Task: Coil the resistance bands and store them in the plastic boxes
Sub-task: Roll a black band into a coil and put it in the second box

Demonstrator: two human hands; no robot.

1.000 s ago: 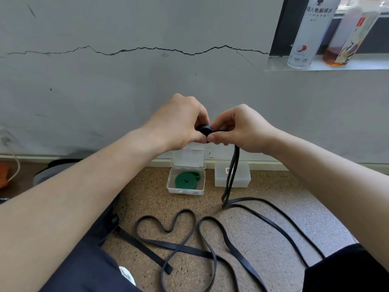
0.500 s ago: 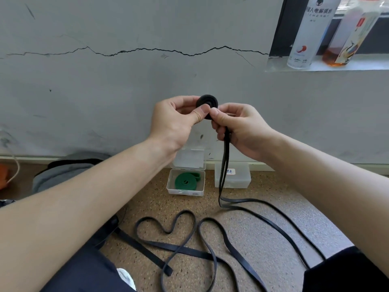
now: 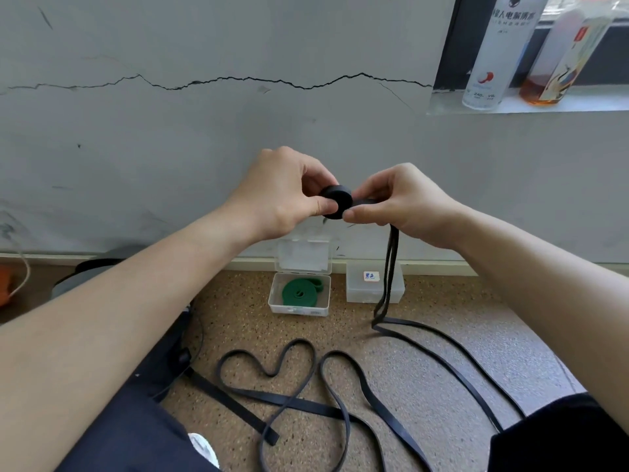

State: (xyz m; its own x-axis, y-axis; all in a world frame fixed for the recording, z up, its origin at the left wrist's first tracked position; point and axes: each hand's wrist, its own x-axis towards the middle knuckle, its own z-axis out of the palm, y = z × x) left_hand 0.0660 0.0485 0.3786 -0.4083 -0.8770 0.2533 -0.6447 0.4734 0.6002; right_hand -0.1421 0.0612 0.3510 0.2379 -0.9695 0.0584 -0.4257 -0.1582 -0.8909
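Since half a second ago, both hands, left hand and right hand, have come lower, each grip grasping the small black rubber band coil, above the open clear plastic box; winding continues.

Single view, head-worn wide-angle camera. Faces forward and down toward a cracked grey wall and speckled floor. Close range: both forearms enter from the lower corners, hands meeting at frame centre. Window ledge at upper right. No second view to overlap.
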